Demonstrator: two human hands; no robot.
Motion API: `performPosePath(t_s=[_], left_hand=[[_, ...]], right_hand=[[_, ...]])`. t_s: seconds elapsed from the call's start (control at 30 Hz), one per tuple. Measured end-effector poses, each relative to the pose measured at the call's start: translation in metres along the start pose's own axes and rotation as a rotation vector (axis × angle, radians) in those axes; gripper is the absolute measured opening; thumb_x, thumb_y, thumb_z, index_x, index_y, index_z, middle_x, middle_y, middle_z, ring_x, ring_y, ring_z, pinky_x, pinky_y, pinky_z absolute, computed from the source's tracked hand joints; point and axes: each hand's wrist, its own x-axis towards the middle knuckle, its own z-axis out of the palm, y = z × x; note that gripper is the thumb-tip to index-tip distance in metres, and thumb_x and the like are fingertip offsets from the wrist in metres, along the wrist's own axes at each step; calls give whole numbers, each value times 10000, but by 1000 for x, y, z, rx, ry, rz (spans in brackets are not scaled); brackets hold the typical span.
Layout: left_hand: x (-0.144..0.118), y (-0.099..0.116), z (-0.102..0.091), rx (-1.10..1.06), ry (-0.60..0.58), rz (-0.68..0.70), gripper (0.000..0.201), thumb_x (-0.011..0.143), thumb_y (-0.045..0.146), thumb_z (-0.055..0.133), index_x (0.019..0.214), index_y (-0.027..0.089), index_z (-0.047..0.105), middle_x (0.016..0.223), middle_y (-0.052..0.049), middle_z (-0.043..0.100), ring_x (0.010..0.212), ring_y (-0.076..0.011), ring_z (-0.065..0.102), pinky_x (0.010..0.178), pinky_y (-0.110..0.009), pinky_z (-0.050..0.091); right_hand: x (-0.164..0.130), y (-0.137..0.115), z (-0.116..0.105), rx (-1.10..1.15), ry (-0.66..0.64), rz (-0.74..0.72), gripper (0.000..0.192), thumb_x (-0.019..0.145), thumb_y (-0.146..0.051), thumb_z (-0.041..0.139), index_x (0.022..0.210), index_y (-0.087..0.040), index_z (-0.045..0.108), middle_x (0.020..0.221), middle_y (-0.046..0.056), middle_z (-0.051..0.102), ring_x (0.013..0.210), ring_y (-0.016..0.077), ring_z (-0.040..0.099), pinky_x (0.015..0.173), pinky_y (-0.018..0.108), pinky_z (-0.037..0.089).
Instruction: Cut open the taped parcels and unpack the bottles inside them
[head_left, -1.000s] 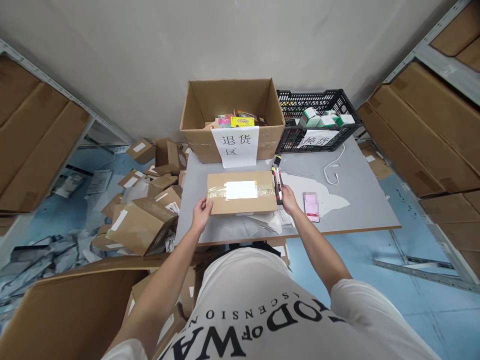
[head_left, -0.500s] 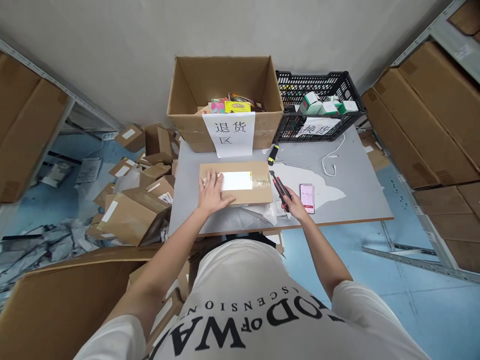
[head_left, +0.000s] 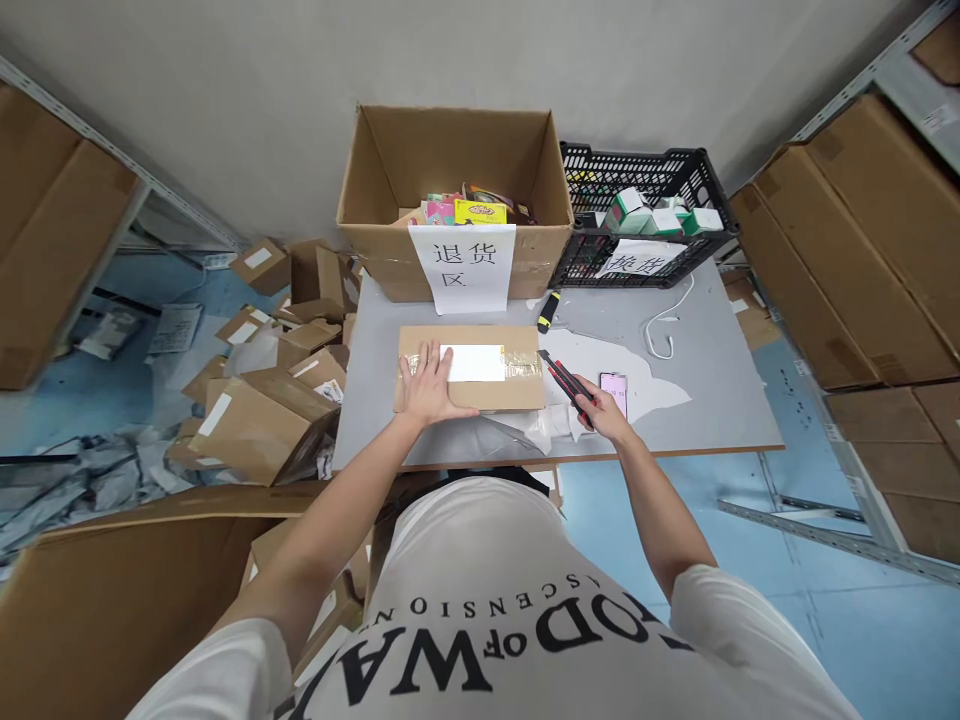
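A taped cardboard box (head_left: 495,396) with a white label (head_left: 480,364) lies flat near the front of the grey table. My left hand (head_left: 433,388) rests on its left part, fingers spread and palm down. To the right of the box, my right hand (head_left: 601,410) is wrapped round a red and black box cutter (head_left: 566,378). The cutter's tip points toward the box's right end; whether it touches is too small to tell. Behind my right hand lies a phone (head_left: 614,386), partly covered by the fingers.
At the back of the table (head_left: 720,400) stand a large open carton (head_left: 382,260) and a black crate (head_left: 600,270) holding small boxes. A yellow and black cutter (head_left: 548,311) and a white cable (head_left: 660,320) lie behind. Discarded boxes (head_left: 255,425) pile up at the left.
My right hand has shifted slightly right and down with the box cutter, now covering more of the phone. My left hand has spread its fingers a little wider on the box.
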Motion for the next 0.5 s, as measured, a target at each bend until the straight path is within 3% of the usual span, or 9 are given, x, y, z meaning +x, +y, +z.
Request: performPosePath(t_s=[0.23,0.5], left_hand=[[3,-3,3,36,-16,-1,1297,499,807,597,1483,84,159,1543,-233,110,1413,-436,55,1081,-641,15],[4,-5,3,26,-10,14,1300,508,804,603,1482,72,150,1541,-241,104,1411,-441,53,1075,-649,10]], right_hand=[[-1,-5,-14,-127,-75,19,654,811,-460,562,1385,-173,433,513,-94,372,344,60,369,339,180,284],[-20,-2,-30,-114,-54,13,658,829,-498,542,1386,-168,427,598,-54,484,359,53,374,344,191,292]])
